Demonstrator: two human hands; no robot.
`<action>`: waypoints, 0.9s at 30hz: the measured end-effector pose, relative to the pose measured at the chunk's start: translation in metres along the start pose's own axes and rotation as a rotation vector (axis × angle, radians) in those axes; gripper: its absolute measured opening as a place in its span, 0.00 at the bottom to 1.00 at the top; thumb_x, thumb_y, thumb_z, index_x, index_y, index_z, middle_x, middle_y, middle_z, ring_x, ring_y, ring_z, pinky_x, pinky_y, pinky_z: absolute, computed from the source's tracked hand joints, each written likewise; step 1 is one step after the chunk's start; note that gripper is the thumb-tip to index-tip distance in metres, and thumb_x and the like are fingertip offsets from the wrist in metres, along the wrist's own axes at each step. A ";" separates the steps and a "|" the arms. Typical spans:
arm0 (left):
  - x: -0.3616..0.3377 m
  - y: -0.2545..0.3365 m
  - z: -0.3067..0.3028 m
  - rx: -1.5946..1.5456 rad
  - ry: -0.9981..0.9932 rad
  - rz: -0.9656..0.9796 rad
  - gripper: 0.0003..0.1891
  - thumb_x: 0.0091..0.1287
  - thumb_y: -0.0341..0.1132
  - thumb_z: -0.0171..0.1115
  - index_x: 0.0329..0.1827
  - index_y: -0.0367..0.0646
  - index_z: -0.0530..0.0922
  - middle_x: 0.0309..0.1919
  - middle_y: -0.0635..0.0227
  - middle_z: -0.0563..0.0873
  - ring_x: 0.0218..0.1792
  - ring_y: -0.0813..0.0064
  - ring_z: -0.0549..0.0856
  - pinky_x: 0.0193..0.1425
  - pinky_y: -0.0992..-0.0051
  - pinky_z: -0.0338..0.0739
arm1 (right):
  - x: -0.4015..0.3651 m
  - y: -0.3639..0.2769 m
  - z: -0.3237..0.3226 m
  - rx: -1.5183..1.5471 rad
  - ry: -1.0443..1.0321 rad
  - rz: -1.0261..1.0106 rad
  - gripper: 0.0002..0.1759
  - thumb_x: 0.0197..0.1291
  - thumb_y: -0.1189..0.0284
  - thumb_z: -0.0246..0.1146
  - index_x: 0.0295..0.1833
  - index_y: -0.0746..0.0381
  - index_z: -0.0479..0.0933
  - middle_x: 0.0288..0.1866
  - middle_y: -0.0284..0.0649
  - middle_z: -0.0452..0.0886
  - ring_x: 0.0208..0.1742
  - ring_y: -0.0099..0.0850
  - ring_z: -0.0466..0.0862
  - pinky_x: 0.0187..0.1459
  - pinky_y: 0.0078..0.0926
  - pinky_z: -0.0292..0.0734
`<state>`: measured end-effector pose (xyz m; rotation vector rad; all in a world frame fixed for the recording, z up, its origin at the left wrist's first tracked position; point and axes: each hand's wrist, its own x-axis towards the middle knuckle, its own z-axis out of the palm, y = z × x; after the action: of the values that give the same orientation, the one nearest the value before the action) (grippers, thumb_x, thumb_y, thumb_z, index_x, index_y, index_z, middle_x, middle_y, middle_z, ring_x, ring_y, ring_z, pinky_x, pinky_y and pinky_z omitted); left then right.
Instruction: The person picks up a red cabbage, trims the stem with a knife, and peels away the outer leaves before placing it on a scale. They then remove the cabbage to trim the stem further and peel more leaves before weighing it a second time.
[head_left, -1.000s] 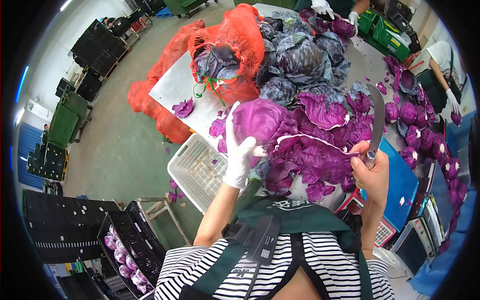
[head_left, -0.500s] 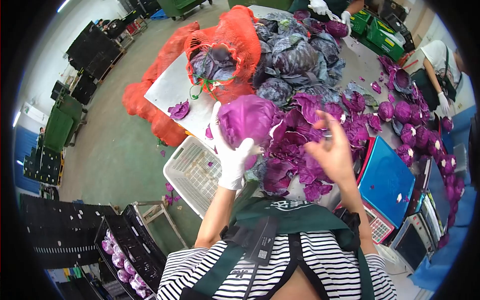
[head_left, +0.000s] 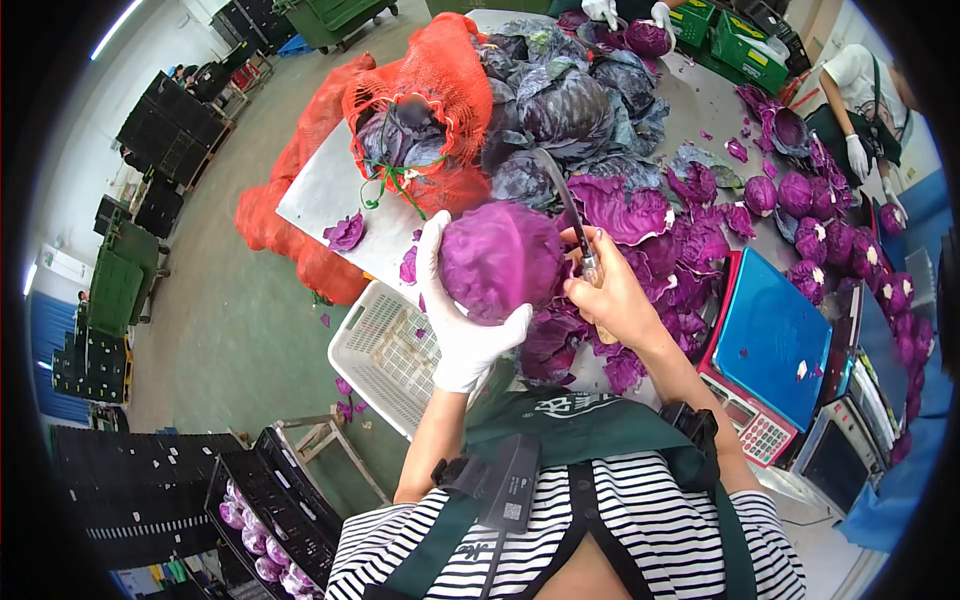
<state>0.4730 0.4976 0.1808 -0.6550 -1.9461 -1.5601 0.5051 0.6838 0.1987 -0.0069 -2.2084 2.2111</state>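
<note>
My left hand (head_left: 460, 320), in a white glove, cups a round red cabbage (head_left: 500, 258) from below and the side, lifted over the table's near edge. My bare right hand (head_left: 610, 295) grips the handle of a curved knife (head_left: 562, 195), whose blade runs up along the cabbage's right side. Loose purple leaves (head_left: 640, 215) lie heaped on the steel table (head_left: 320, 185) just behind both hands.
An orange net sack (head_left: 430, 100) of cabbages and a pile of untrimmed heads (head_left: 570, 95) fill the far table. Trimmed cabbages (head_left: 830, 240) line the right side. A blue scale (head_left: 775, 335) sits right, a white basket (head_left: 390, 345) below left. Other people's gloved hands (head_left: 860, 155) work at the far side.
My right hand has swung left with the knife, from raised at the right to beside the cabbage. My left hand has turned the cabbage and drawn it nearer.
</note>
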 end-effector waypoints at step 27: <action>-0.002 -0.017 -0.003 -1.251 0.272 -0.930 0.30 0.62 0.53 0.59 0.64 0.46 0.69 0.60 0.60 0.76 0.60 0.58 0.77 0.65 0.46 0.71 | 0.002 0.007 0.000 -0.349 0.154 -0.438 0.31 0.52 0.67 0.71 0.61 0.66 0.73 0.54 0.44 0.73 0.52 0.36 0.78 0.54 0.29 0.73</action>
<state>0.4632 0.4915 0.1679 0.1560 -0.8409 -3.2228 0.5026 0.6840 0.1921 0.2647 -2.2158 1.5386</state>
